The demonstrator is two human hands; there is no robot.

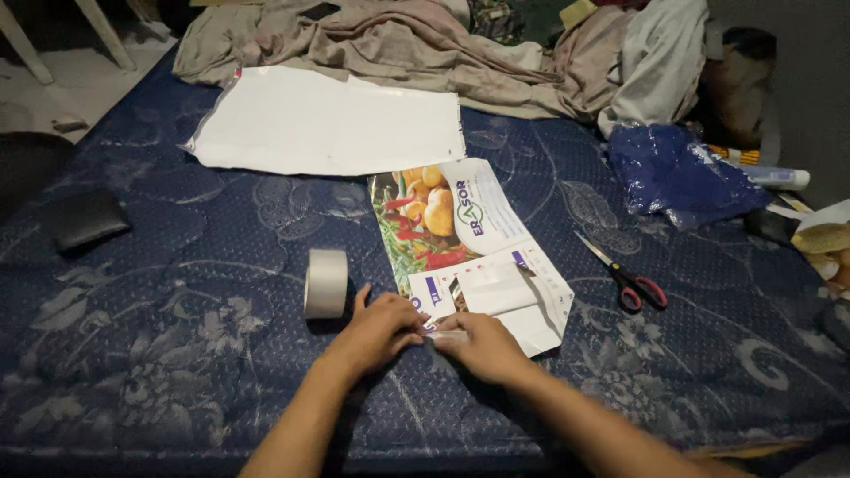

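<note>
My left hand (379,327) and my right hand (482,345) meet at the near edge of a folded printed paper sheet (469,257) with a picture of vegetables, lying on a dark blue patterned mattress (177,354). Both hands pinch a short strip of pale tape (445,336) against the sheet's near corner. A roll of pale tape (325,282) stands on edge just left of my left hand. Scissors (624,276) with red and black handles lie to the right of the sheet.
A large white sheet (328,124) lies farther back. Crumpled beige and grey cloths (443,44) pile along the far edge. A blue plastic bag (677,173) and a tube (775,177) sit at the right. A dark flat wallet-like object (84,219) lies at the left.
</note>
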